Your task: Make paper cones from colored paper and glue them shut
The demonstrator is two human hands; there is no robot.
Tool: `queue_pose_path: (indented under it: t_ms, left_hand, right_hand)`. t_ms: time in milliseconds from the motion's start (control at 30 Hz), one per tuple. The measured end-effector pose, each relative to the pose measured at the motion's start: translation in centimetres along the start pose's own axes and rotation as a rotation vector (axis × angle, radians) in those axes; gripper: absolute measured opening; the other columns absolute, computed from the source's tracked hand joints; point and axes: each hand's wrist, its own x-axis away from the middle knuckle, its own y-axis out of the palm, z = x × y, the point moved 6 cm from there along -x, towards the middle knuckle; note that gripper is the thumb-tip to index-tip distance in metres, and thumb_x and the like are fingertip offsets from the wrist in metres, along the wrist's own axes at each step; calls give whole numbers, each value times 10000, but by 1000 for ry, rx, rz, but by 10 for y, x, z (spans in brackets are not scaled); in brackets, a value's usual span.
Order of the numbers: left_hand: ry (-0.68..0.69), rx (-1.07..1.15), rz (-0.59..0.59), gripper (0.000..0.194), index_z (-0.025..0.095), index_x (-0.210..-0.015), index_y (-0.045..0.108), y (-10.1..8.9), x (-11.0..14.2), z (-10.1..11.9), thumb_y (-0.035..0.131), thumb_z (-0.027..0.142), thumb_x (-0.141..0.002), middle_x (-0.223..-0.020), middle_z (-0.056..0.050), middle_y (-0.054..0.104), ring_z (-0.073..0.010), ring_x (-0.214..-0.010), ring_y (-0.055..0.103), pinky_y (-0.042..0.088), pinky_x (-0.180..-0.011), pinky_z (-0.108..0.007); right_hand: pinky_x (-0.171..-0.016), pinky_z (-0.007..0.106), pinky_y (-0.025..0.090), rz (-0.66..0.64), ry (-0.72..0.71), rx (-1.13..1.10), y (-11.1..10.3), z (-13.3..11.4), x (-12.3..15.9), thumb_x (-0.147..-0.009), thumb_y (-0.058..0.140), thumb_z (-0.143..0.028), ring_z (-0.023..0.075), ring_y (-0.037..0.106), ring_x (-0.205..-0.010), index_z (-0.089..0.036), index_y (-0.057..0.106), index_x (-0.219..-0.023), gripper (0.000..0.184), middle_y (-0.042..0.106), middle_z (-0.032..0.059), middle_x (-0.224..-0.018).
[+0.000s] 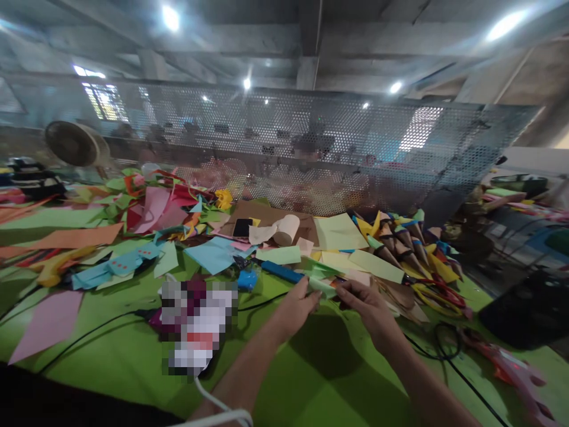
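My left hand (pixel 297 305) and my right hand (pixel 365 301) meet over a bright green table (pixel 320 367). Both pinch a small pale green piece of paper (pixel 323 286) between their fingertips, the left hand at its left end and the right hand at its right end. The paper looks partly rolled or folded; its exact shape is blurred. A blue tool (pixel 281 271) lies just behind my left hand.
Coloured paper scraps (pixel 151 213) are piled at the back left. Paper cones (pixel 400 243) lie in a row at the right, with a tape roll (pixel 287 229) and a black phone (pixel 242 227) behind. Black cables (pixel 89 335) cross the table; a pink glue gun (pixel 518 370) lies at the right. A perforated metal screen (pixel 311 148) stands behind.
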Motion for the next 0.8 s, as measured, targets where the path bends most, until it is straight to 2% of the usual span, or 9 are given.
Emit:
queue_pose_path:
  t_ms: [100,200,300,367,467,533,633,733,800]
  left_hand:
    - [4,-37,-1,387,174,-1085,554,-1,-1,-4,636,466,-844,-764,32,469,-118,-670,395,337,-648,-244]
    - [-42,-105,25,396,171,-1050,546,-5,-2,-8,592,515,-860,-690,51,438,-119,-620,377,313,-608,-246]
    - [-5,-297,47,351,170,-887,595,-10,-3,-6,513,511,-903,-690,27,484,-137,-646,409,304,-617,-255]
    - [74,-441,76,348,178,-790,600,-13,-3,-2,478,476,-923,-735,0,546,-158,-697,458,307,-641,-261]
    - [135,-616,106,291,200,-772,600,-14,-1,2,463,399,-934,-755,-14,595,-182,-723,502,303,-654,-267]
    - [149,-680,100,253,208,-767,602,-12,0,3,480,361,-926,-736,-15,602,-188,-710,508,298,-652,-270]
    - [167,-652,93,242,204,-757,604,-11,0,8,519,373,-909,-729,-11,601,-185,-702,501,296,-644,-266]
    - [169,-510,142,247,194,-770,598,-17,0,13,543,402,-891,-712,7,565,-167,-682,465,292,-633,-257]
    - [169,-453,183,252,192,-743,579,-22,0,14,564,406,-875,-674,23,518,-152,-653,425,274,-617,-254]
  right_hand:
    - [-565,261,420,13,-21,33,0,1,-1,-704,742,-569,145,505,-608,-183,673,-693,392,582,2,-634]
    - [-553,265,405,81,-64,75,-5,2,-1,-721,723,-574,145,489,-592,-186,677,-703,391,579,1,-622]
    - [-546,269,404,139,-88,96,-10,0,0,-720,722,-575,149,486,-588,-187,673,-697,391,587,6,-621]
    - [-582,281,436,117,-85,87,-9,-1,0,-720,735,-552,168,536,-631,-188,699,-766,369,633,22,-676]
    - [-711,326,489,28,-82,62,-2,-1,-1,-722,759,-502,218,622,-778,-201,728,-943,375,708,53,-837]
    - [-749,351,493,-21,-92,75,3,0,-2,-710,767,-499,234,632,-797,-205,738,-909,357,717,55,-834]
    - [-719,348,483,-41,-85,96,5,4,-4,-703,758,-527,230,616,-744,-198,725,-771,337,700,47,-745]
    - [-648,312,452,-25,-44,54,5,5,-3,-700,754,-532,200,582,-682,-195,691,-735,345,663,25,-692]
    - [-623,299,434,-61,-8,19,8,4,-1,-684,765,-525,186,564,-655,-194,670,-729,347,634,7,-661]
